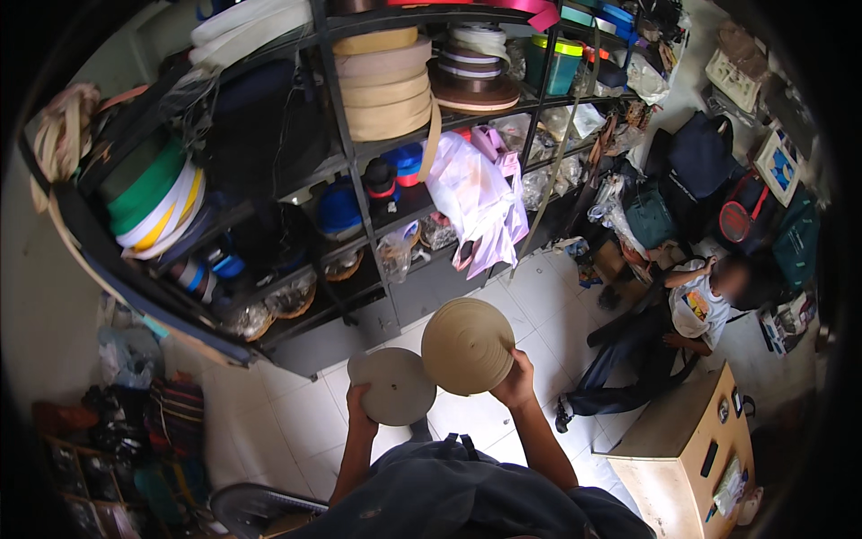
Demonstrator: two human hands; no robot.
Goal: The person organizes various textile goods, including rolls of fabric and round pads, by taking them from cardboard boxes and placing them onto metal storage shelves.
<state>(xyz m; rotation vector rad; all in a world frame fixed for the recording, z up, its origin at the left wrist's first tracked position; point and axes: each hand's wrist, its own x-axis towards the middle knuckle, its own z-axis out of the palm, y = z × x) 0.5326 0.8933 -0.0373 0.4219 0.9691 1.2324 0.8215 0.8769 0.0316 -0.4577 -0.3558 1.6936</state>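
In my left hand (360, 411) is a flat grey roll of strap (392, 386) with a small hole at its middle. The fingers are wrapped at its left edge. A beige roll of strap (467, 346), its wound rings showing, is gripped at its lower right edge by my right hand (514, 381). Both rolls are held up in front of me, the beige one slightly higher and farther off. Their edges meet or overlap in the view; whether they touch I cannot tell.
Ahead stands a dark shelf rack (337, 117) with stacked beige rolls (382, 85), a green roll (148, 193) and a hanging white plastic bag (476, 193). At right a person (700, 301) sits with legs stretched out, near a wooden table (673, 440). Bags (696, 157) hang behind.
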